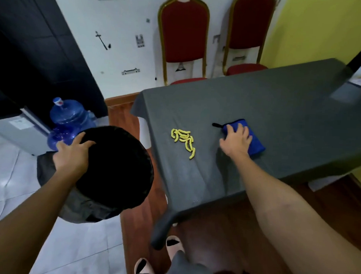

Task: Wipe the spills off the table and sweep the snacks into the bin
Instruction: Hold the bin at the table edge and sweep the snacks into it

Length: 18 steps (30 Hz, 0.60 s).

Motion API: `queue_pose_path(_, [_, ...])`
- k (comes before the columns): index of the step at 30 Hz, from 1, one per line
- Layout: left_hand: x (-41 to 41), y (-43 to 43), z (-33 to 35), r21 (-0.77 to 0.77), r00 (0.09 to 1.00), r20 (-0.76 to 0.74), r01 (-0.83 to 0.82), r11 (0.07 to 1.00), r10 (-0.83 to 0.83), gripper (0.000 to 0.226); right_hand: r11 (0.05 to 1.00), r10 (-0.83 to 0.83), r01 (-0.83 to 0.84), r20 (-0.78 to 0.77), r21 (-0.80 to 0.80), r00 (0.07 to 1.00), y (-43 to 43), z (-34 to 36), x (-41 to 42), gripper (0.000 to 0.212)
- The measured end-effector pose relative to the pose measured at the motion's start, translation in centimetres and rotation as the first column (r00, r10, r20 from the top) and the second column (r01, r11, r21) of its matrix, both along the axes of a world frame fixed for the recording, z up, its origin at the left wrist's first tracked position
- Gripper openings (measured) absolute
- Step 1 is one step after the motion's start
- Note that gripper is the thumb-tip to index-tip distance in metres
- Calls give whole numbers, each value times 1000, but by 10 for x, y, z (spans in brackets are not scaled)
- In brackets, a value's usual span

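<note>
- Desk [280, 112] draped in a dark grey cloth, matte and faintly creased, hanging in soft folds over the near-left corner.
- Snacks [183, 140]: a small heap of bright yellow puffed curls, short and bent, lying on the grey cloth toward the desk's left edge, close to the bin side.
- Cloth [255, 144]: a folded blue wiping cloth, plush in look, roughly rectangular, with a thin black loop trailing from its far-left corner; lying flat on the desk just right of the snacks, apart from them.
- Right hand [236, 140] pressed palm-down on the blue cloth, fingers [241, 129] spread flat over it rather than curled, covering its left half.
- Bin [116, 167]: round, lined with a black plastic bag, glossy and crumpled where it spills over the outside; dark open mouth, tilted toward the desk, sitting just left of the desk's edge.
- Left hand [72, 155] gripping the bin's far-left rim, fingers [88, 143] hooked over the lip, thumb outside.
- Two blue translucent water jugs [70, 116], ribbed and rounded, on the pale tiled floor beyond the bin.
- Two chairs [183, 33] with red padded backs and gold arched metal frames at the far side of the desk, against a white wall.
- Reddish wooden floor [223, 232] under the desk; two feet in pale slippers [174, 244] at the near edge.
</note>
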<state>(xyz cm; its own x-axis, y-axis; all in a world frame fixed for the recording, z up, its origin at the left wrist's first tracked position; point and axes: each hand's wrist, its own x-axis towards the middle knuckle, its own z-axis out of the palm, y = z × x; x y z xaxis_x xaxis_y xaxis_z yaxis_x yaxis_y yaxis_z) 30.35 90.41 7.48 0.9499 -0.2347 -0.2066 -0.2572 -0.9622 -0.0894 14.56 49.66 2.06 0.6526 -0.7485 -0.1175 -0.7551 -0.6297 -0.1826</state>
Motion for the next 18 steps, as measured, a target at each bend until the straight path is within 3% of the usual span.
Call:
queue_pose_path(6, [3, -13, -5, -44, 998, -52, -31, 999, 28, 58, 992, -63, 86, -225, 96, 972, -52, -11, 0, 72])
queue_pose_path(8, [3, -18, -6, -58, 996, -66, -58, 997, 54, 59, 996, -60, 75, -252, 51, 966, -53, -19, 2, 71])
queue_pose_path(11, [2, -25, -6, -57, 994, -72, -84, 995, 80, 62, 995, -84, 70, -201, -72, 976, -46, -28, 10, 66])
queue_pose_path(14, [-1, -31, -5, -54, 994, -70, -93, 994, 89, 60, 994, -103, 97, -118, -58, 988, -33, -32, 21, 66])
queue_pose_path(18, [-4, -35, -4, -60, 994, -59, -101, 993, 97, 58, 999, -18, 15, -74, -42, 997, -4, -36, 47, 67])
